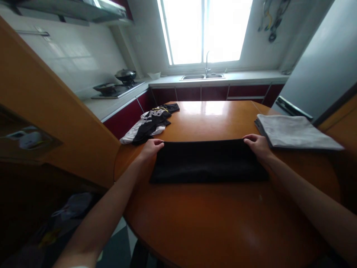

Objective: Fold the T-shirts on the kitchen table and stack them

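Note:
A black cloth (209,162) is stretched out as a wide flat band on the wooden table (206,216). My left hand (153,147) pinches its far left corner between thumb and fingers. At the far right corner, my right hand (257,144) grips the same edge, which runs nearly straight between both hands. A crumpled black and white garment (153,122) lies beyond my left hand. Just past my right hand is a stack of folded cloths with a light grey one (297,131) on top.
Behind the table, a counter (173,79) holds a sink (203,76) under the window. A lidded pan (125,75) and another pan (105,88) stand on the stove at the left. A wooden door (55,108) is near the table's left edge.

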A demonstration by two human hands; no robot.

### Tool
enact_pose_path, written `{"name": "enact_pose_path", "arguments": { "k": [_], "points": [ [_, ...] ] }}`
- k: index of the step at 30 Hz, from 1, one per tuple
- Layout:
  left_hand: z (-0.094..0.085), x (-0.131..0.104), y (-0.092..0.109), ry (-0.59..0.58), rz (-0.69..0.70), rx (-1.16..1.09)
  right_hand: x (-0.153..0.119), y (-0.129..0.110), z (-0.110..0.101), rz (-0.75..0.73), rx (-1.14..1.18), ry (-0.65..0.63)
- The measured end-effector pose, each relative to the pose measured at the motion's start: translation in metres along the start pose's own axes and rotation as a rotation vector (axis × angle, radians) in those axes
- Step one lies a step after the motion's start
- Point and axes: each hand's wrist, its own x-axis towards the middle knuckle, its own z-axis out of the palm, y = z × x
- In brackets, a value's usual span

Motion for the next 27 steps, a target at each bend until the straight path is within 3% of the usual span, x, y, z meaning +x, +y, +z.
{"name": "enact_pose_path", "arguments": {
  "k": [3,9,18,22,24,27],
  "points": [
    [0.006,0.007,0.0,0.004,0.019,0.082,0.007,-0.001,0.005,0.011,-0.056,-0.025],
    [0.022,0.009,-0.009,0.118,0.07,0.227,0.014,0.004,0.012,-0.077,-0.127,0.002],
    [0.025,0.012,-0.012,0.132,0.122,0.414,0.014,0.01,0.013,-0.125,-0.333,-0.03],
    [0.035,0.004,0.017,0.184,0.23,0.544,0.005,-0.017,0.016,-0.237,-0.444,0.055],
    [0.056,-0.005,0.043,0.115,0.335,0.582,-0.006,-0.04,0.028,-0.299,-0.427,0.031],
    [0.106,-0.023,0.081,-0.039,0.463,0.628,-0.028,-0.072,0.062,-0.373,-0.447,-0.103]
  ]
}}
